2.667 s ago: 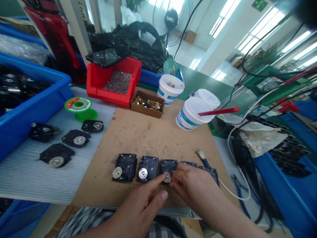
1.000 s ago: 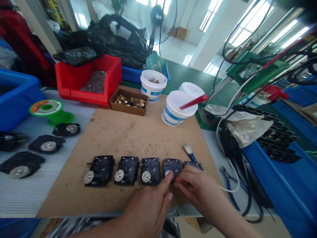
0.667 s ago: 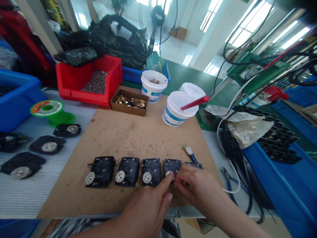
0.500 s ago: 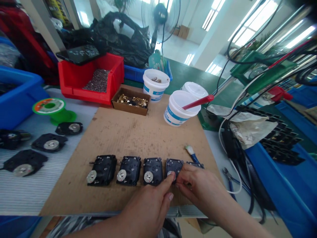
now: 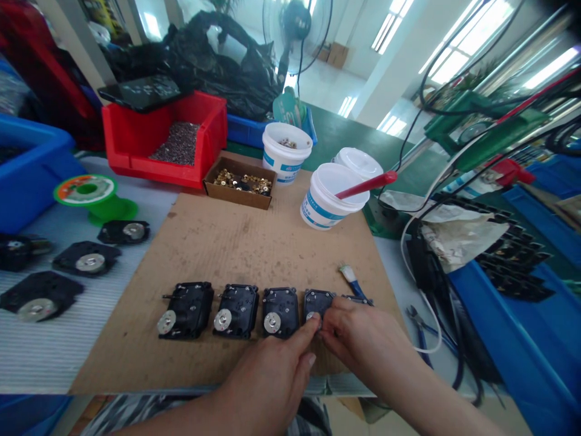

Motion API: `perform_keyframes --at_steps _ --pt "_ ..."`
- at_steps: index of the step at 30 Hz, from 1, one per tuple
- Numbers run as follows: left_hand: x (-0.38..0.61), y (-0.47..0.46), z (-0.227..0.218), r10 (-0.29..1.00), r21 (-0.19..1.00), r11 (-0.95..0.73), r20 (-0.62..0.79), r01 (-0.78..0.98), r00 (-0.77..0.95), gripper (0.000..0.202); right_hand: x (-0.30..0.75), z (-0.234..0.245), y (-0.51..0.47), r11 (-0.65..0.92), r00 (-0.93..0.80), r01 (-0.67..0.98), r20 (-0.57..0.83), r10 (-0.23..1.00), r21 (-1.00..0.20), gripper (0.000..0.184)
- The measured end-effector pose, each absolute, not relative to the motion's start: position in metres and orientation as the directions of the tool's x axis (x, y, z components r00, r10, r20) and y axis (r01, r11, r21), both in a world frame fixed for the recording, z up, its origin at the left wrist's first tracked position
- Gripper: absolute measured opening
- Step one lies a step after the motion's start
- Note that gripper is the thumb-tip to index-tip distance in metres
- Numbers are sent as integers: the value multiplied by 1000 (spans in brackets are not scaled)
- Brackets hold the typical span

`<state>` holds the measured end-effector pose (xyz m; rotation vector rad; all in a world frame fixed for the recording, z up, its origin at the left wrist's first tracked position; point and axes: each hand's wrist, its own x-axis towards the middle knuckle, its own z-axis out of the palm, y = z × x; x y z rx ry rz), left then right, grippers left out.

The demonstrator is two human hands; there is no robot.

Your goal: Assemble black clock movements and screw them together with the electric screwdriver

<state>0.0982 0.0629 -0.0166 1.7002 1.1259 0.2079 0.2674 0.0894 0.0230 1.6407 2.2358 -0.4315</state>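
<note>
Several black plastic gear housings, each with a silver disc, stand in a row on the cardboard. My left hand (image 5: 267, 372) reaches to the fourth housing (image 5: 318, 301), its index fingertip on the silver disc and its thumb held apart. At that housing's right edge, the fingers of my right hand (image 5: 356, 330) are pinched together; what lies between them is hidden. Left of my hands are a third housing (image 5: 280, 306), a second housing (image 5: 236, 310) and the leftmost housing (image 5: 188, 309). The rightmost housing (image 5: 361, 299) is mostly covered by my right hand.
A brush (image 5: 350, 279) lies behind my right hand, and pliers (image 5: 421, 333) lie to its right. Behind are a cardboard box of brass parts (image 5: 238, 195), a red bin (image 5: 154, 166) and white tubs (image 5: 324, 212). A solder spool (image 5: 102, 203) and more housings (image 5: 86, 259) sit left.
My right hand's fingers have drawn in tighter and shifted slightly left against the fourth housing. My left index finger stays on its disc. The view has shifted a little.
</note>
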Motion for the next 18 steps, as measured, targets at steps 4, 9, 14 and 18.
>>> perform_keyframes --at_steps 4,9,14,18 --pt "99 65 -15 746 826 15 -384 563 544 52 261 21 86 314 -287 949 -407 867 0 15" --pt "99 62 -14 773 919 174 -350 353 530 52 281 30 79 273 -309 950 -347 886 -149 18" --pt "103 50 -5 585 569 794 -615 -216 529 52 294 42 42 372 -358 829 116 927 -417 18" --pt "112 38 -10 464 302 885 -641 -355 611 45 263 18 13 561 -416 749 410 812 -351 10"
